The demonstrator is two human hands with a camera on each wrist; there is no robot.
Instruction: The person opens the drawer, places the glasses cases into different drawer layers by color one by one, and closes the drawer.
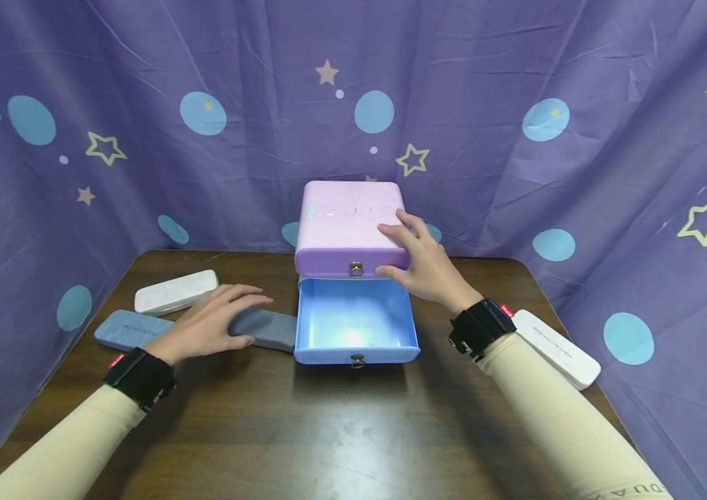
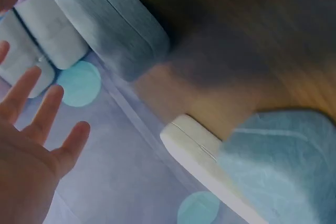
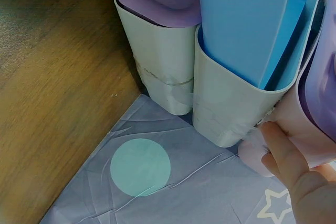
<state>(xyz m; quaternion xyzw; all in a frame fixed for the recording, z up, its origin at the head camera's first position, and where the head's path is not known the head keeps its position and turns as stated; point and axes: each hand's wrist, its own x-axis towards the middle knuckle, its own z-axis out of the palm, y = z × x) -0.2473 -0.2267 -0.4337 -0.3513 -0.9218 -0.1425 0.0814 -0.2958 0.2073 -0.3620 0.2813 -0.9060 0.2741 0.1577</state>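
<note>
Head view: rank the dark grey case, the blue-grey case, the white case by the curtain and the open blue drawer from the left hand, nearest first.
1. Dark grey case, under the left hand.
2-3. Blue-grey case, outer side, and white case, beyond: too close to call.
4. Open blue drawer, inner side.

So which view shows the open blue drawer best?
The head view: the blue drawer is seen whole, pulled out under the pink box, knob in front. The right wrist view shows only part of its blue outside. The left wrist view shows none of it.
</note>
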